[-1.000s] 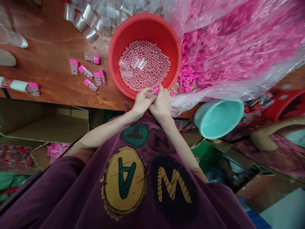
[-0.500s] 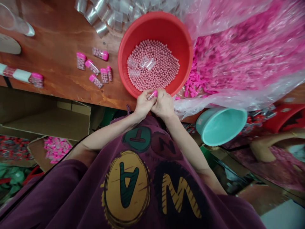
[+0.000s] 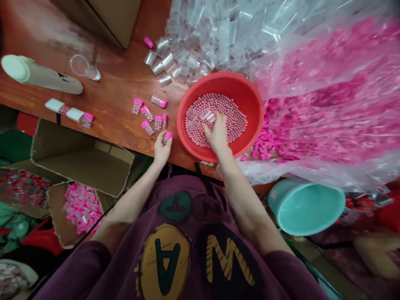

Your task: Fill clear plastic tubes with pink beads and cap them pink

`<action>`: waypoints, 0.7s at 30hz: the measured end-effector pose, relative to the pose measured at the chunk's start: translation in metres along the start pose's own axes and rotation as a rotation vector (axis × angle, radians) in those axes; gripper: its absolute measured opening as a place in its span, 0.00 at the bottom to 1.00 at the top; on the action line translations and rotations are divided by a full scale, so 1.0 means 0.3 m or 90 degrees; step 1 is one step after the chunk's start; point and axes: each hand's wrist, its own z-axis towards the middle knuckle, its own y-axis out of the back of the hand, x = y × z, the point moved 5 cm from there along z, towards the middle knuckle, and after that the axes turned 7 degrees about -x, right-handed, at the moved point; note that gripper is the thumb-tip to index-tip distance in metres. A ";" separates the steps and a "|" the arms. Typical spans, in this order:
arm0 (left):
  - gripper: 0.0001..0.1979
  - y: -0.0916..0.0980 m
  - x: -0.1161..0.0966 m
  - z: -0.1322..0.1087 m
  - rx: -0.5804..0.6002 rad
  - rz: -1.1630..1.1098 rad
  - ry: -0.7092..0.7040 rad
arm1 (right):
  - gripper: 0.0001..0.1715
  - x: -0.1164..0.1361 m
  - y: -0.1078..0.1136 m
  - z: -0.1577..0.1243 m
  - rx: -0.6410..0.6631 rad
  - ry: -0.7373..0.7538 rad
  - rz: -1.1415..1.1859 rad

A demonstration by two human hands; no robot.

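Note:
A small clear bottle of pink beads with a pink cap is held in the fingers of my left hand, over the table edge left of the red bowl. My right hand is inside the red bowl, thumb and fingers apart around the near side of some clear bottles. These lie on a bed of pink beads. Left of the bowl, several capped bottles of beads lie grouped on the table.
Clear empty containers are heaped behind the bowl. Plastic sheeting with pink caps covers the right side. A teal basin stands below at right. Open cardboard boxes sit below the left table edge. A white cylinder lies farther left.
My hands were together at the bowl's near rim around a pink-capped bottle. Now they are apart: the left has moved left with the bottle, the right into the bowl. The view has shifted.

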 end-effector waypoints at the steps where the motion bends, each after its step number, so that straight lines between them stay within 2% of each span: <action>1: 0.20 0.014 -0.008 0.028 -0.013 0.070 -0.037 | 0.37 -0.058 -0.003 0.046 -0.019 -0.020 -0.034; 3: 0.19 0.033 -0.070 0.052 -0.060 0.189 -0.145 | 0.36 -0.147 -0.023 0.107 -0.002 -0.021 -0.069; 5: 0.17 0.014 -0.171 0.032 -0.084 0.230 -0.271 | 0.32 -0.198 -0.042 0.120 0.006 -0.013 -0.051; 7: 0.15 -0.076 -0.270 -0.011 -0.002 0.214 -0.375 | 0.32 -0.224 -0.047 0.090 -0.031 -0.035 0.006; 9: 0.18 -0.227 -0.327 -0.056 0.166 0.235 -0.417 | 0.34 -0.239 -0.047 0.028 -0.066 -0.094 0.069; 12: 0.25 -0.449 -0.327 -0.106 0.382 0.390 -0.411 | 0.37 -0.230 -0.045 -0.075 -0.058 -0.133 0.105; 14: 0.22 -0.537 -0.304 -0.128 0.468 0.484 -0.420 | 0.35 -0.190 -0.036 -0.127 -0.040 -0.077 0.108; 17: 0.17 -0.571 -0.274 -0.124 0.508 0.532 -0.431 | 0.30 -0.103 -0.007 -0.175 -0.015 0.008 0.126; 19: 0.15 -0.566 -0.257 -0.085 0.494 0.516 -0.413 | 0.28 -0.065 0.046 -0.194 -0.036 -0.003 0.115; 21: 0.15 -0.570 -0.248 -0.031 0.475 0.500 -0.397 | 0.24 -0.063 0.133 -0.218 -0.094 -0.027 0.081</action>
